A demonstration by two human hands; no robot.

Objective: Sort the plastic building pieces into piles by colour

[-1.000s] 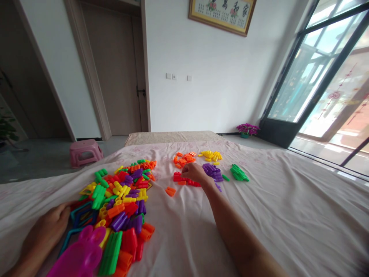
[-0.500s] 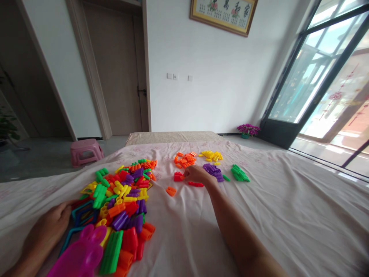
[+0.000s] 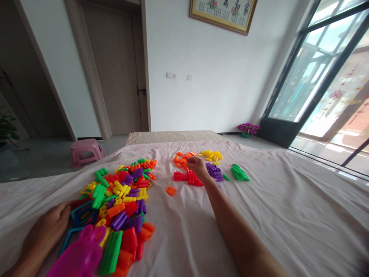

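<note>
The right hand (image 3: 198, 166) is hanging over the near right edge of the orange cluster (image 3: 181, 159), its grip curled with the fingertips bunched; I can't tell whether a piece is sitting between them. The red cluster (image 3: 187, 177) of plastic tube blocks is lying just nearer the person, and the purple cluster (image 3: 214, 172) is showing past the wrist, a single green block (image 3: 226, 177) beside it. The yellow cluster (image 3: 213, 155) is lying farther back, the green cluster (image 3: 240, 172) off to the right. The left hand (image 3: 47, 229) is resting at the left edge of the mixed heap (image 3: 123, 192), beside blue frames (image 3: 83, 206); its fingertips are hidden, so its grip I can't judge. Everything is lying on a wrinkled pale cloth (image 3: 288, 204).
</note>
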